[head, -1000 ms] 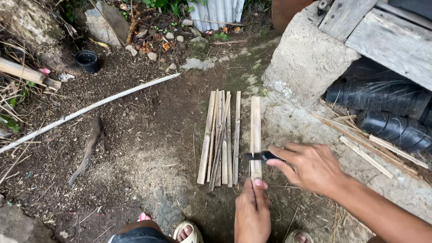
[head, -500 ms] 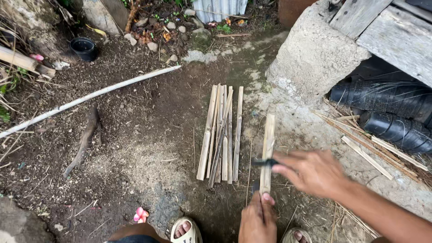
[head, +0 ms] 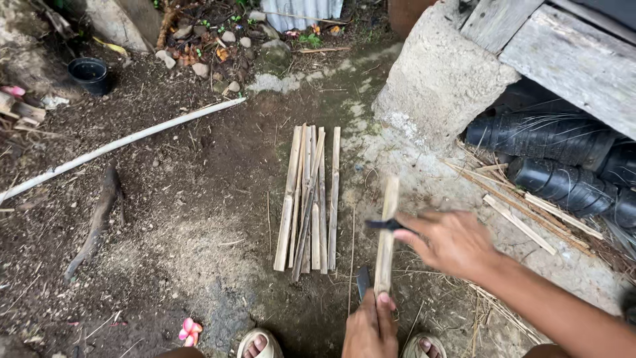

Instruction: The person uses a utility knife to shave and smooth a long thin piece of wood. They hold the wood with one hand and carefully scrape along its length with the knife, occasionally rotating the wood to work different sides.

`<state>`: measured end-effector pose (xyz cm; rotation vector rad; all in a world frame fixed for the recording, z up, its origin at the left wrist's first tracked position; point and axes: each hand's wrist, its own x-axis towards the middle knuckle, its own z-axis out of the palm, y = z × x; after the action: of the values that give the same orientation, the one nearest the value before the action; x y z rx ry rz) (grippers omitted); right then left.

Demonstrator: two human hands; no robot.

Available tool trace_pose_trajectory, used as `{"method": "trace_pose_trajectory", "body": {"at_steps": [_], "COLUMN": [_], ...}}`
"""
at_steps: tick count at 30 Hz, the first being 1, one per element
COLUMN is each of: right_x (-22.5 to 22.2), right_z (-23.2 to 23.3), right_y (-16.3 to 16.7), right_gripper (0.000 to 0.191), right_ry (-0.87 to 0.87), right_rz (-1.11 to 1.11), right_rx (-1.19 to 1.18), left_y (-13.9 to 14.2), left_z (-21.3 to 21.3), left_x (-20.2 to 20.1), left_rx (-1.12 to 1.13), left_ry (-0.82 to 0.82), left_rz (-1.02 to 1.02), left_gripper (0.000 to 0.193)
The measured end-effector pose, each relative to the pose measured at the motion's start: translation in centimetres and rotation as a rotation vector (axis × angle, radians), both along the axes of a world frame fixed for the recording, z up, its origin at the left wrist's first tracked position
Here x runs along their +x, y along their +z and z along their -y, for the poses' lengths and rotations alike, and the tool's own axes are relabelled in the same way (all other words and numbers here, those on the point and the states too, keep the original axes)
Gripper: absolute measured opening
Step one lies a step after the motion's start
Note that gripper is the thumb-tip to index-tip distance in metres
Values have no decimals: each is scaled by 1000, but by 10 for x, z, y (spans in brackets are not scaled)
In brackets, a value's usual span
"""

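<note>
My left hand (head: pixel 370 326) grips the near end of a pale bamboo slat (head: pixel 386 225) that points away from me over the dirt. My right hand (head: pixel 454 244), blurred by motion, holds a dark knife (head: pixel 385 225) lying across the slat near its middle. A small dark flat piece (head: pixel 363 281) shows beside the slat just above my left hand; I cannot tell what it is. A row of several split bamboo slats (head: pixel 309 199) lies side by side on the ground to the left of the held slat.
A long white pole (head: pixel 119 146) and a dark stick (head: pixel 96 222) lie on the dirt at left, a black pot (head: pixel 89 74) at far left. A concrete block (head: pixel 440 76), stacked black pots (head: pixel 550 156) and loose strips (head: pixel 523 215) are at right. My sandalled feet (head: pixel 258 345) show below.
The held slat has shifted right, away from the row, and tilted slightly. My right hand with the knife has moved along with it and is now blurred.
</note>
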<state>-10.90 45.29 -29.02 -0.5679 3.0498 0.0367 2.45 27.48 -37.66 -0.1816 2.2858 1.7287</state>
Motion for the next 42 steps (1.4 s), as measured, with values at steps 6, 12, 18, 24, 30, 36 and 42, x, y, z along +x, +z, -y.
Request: {"method": "trace_pose_trajectory", "body": {"at_steps": [6,12,18,24,30,36,42], "right_x": [-6,-8,-12,-17,-18,4,34], "right_z": [-9,-7,-18,-45,-61,-42,-6], "right_y": [1,4,8,-6,-16,21,74], "right_gripper": [63,64,55,50,54,44,35], "right_ry": [-45,-163,-283,-481,-505,-519,-427], "right_rz": [56,169,126,183,210,225,191], "right_rx": [-47,58,62,-11,-401,-962,-1271], "left_y": [-15,-26,-25,-5,28,52,106], "left_z": [-7,-3,-1,9,25,29,15], "left_x": [6,9,14,8,-6,-37,-55], "left_rx": [-5,-76,-73,179,285,570,651], "left_ry": [48,-20,-24,53,-24,105,11], "left_rz": [-71,63,-8,0,318,72,-131], "left_gripper": [36,36,35,31,34,30,34]}}
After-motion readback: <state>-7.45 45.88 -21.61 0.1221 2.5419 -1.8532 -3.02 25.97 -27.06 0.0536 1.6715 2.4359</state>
